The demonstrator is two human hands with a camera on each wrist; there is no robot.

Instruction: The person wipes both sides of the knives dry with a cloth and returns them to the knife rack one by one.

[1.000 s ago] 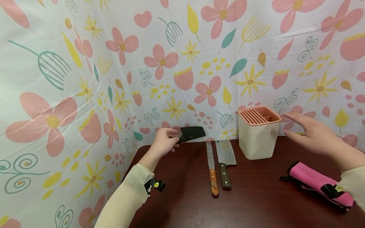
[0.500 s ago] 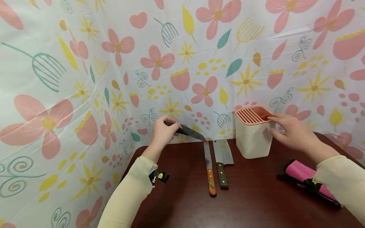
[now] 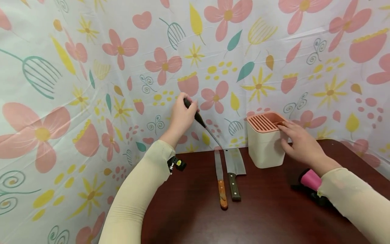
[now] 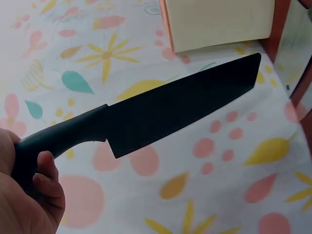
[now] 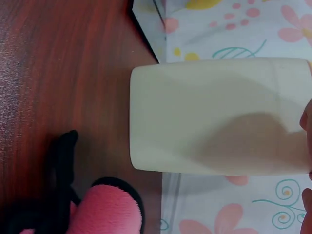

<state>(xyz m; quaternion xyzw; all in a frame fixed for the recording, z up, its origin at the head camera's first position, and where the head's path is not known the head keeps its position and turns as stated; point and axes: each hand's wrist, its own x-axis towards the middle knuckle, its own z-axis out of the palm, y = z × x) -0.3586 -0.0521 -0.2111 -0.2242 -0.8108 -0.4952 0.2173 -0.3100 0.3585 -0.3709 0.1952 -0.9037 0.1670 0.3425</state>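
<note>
My left hand (image 3: 181, 113) grips the handle of a black kitchen knife (image 3: 199, 119), raised above the back of the table. Its blade slopes down to the right in the head view; the left wrist view shows the broad, dark blade (image 4: 180, 107) side-on. With fingers on the rim and the thumb near its side wall, my right hand (image 3: 301, 140) touches a cream knife holder (image 3: 265, 150). The holder's orange top has slots on the left and open compartments on the right. In the right wrist view only fingertips (image 5: 307, 119) show beside the holder's wall (image 5: 204, 112).
On the dark wood table (image 3: 262, 210) lie a cleaver (image 3: 235, 164) and a narrow-bladed tool with an orange-brown wooden handle (image 3: 222, 195), side by side left of the holder. A pink fuzzy roll with black straps (image 3: 311, 179) lies partly under my right forearm. Flowered cloth (image 3: 164, 64) hangs behind.
My left hand has risen with the knife, and the blade has turned from nearly level to slanting downward. My right hand has moved left from beside the holder onto its rim.
</note>
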